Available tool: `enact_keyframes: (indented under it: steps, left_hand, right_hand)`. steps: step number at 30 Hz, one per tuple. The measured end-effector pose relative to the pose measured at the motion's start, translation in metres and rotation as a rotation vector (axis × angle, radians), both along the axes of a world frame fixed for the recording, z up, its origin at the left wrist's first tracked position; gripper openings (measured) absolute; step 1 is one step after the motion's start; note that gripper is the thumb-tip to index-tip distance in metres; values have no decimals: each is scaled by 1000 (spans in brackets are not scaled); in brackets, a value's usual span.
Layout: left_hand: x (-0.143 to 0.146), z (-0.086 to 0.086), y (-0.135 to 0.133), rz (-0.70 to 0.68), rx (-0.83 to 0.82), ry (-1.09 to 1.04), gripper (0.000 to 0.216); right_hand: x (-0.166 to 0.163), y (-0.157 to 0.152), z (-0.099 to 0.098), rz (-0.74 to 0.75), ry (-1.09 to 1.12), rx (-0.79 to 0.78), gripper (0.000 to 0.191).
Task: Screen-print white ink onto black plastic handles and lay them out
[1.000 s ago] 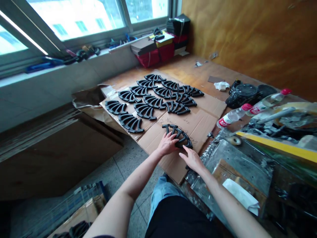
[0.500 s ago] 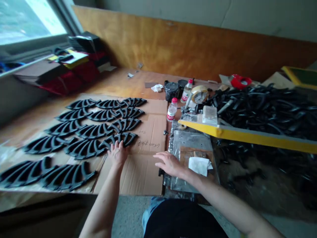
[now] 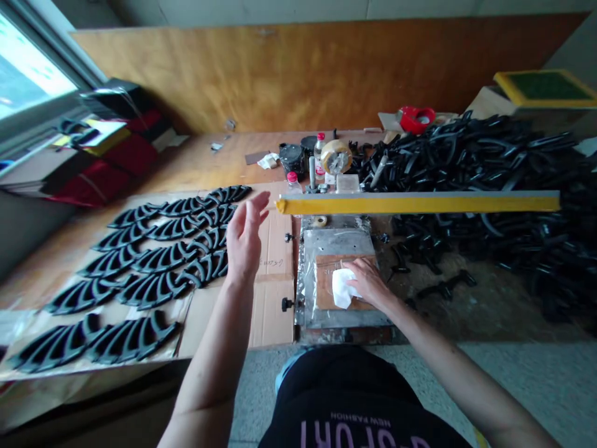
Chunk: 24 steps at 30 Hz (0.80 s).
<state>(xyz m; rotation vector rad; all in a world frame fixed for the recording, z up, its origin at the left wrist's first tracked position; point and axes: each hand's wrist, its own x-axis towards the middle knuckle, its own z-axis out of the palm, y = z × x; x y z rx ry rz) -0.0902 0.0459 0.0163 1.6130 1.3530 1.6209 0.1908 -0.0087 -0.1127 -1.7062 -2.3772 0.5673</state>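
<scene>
1 rumpled white cloth (image 3: pixel 343 290)

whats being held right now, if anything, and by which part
The right hand holds the white cloth or tissue by its right side, near the top; the left hand is open and holds nothing.

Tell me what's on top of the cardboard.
Rows of black slotted parts lie on the cardboard, plus handwriting; what the left hand and forearm hide cannot be seen.

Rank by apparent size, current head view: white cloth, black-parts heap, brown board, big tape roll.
1. Black-parts heap
2. Brown board
3. White cloth and big tape roll: too alike; cloth is nearer, so unranked.
</scene>
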Motion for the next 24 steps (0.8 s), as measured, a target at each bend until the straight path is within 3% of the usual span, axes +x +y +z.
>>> enact_keyframes:
  steps: [3, 6, 10, 13, 19, 21, 24]
  left_hand:
    - [43, 54, -14, -30, 137, -17, 66]
    - [73, 77, -27, -55, 201, -48, 64]
    - [90, 78, -32, 0, 317, -181, 40]
    - [95, 75, -27, -3, 388, -275, 33]
    - [98, 76, -21, 70, 429, -242, 32]
    - [97, 75, -22, 95, 426, -207, 33]
    - [97, 74, -21, 100, 445, -172, 35]
  right_hand:
    - [1, -2, -4, 4, -22, 35, 38]
    - [5, -4, -5, -2, 23, 40, 34]
    - [30, -2, -3, -38, 149, 87, 28]
    - [76, 10, -7, -129, 91, 158, 32]
    - [181, 27, -41, -205, -79, 35, 38]
    - [189, 24, -50, -213, -59, 74, 40]
    - [161, 13, -47, -173, 84, 179, 37]
